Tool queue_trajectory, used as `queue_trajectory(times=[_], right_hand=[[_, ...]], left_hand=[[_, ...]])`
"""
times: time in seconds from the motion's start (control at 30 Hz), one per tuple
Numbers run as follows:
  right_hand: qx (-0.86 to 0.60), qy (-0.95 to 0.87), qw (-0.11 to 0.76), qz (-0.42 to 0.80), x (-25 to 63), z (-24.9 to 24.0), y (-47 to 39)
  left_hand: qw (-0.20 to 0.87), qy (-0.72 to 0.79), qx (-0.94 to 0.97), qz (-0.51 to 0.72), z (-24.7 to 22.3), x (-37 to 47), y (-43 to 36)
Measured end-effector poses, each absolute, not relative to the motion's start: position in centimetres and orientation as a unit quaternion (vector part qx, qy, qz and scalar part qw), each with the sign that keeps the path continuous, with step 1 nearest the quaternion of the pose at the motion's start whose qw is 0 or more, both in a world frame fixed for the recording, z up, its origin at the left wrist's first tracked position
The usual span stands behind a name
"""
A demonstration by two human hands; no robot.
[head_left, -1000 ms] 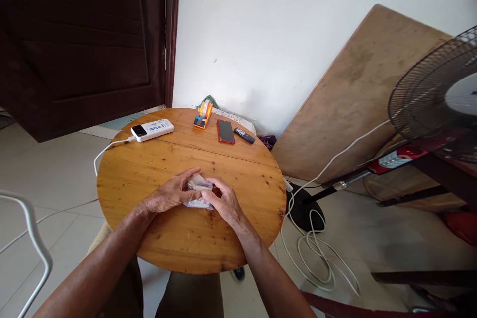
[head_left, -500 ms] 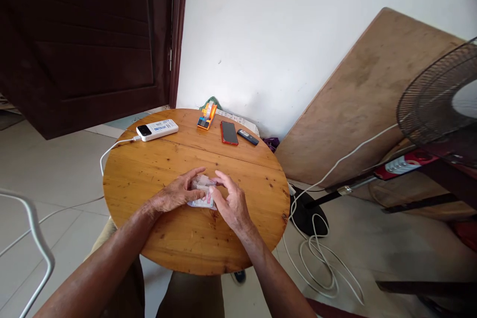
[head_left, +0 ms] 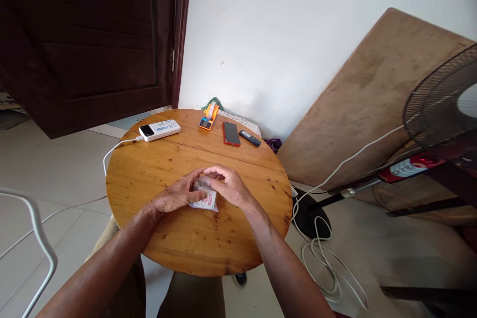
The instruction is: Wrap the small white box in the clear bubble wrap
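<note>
A small clear plastic packet with white and red printing lies near the middle of the round wooden table. My left hand is on its left side, the thumb pressed on top and the fingers curled around the far edge. At the far right of the packet, my right hand has its thumb and fingers drawn together at the upper edge of the plastic. What the right fingertips pinch there is too small to make out.
Along the table's far side are a white power bank with a cable, an orange tape dispenser, a red-edged phone and a small dark handset. A standing fan and coiled white cable are to the right.
My right hand has moved up and over to the packet's far edge, its fingers closing together. The left hand keeps its hold. The whole view has shifted slightly.
</note>
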State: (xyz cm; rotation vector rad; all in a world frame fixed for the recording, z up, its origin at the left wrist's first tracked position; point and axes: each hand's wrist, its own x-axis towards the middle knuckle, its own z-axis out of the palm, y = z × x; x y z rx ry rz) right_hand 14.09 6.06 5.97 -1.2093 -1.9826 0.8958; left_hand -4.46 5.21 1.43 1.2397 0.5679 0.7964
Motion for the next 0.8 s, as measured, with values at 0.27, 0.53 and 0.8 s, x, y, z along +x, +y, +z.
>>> queue_trajectory(times=[0.27, 0.53, 0.8], right_hand=[[-0.462, -0.682, 0.392, 0.409, 14.0, 5.6, 6.2], [-0.454, -0.675, 0.404, 0.419, 13.7, 5.6, 6.2], [-0.469, -0.707, 0.412, 0.333, 13.6, 5.0, 5.0]], left_hand=[[0.693, 0.296, 0.562, 0.342, 2.1, -4.7, 5.0], [0.676, 0.333, 0.553, 0.355, 2.0, -4.9, 5.5], [0.638, 0.369, 0.565, 0.371, 1.4, -4.4, 5.6]])
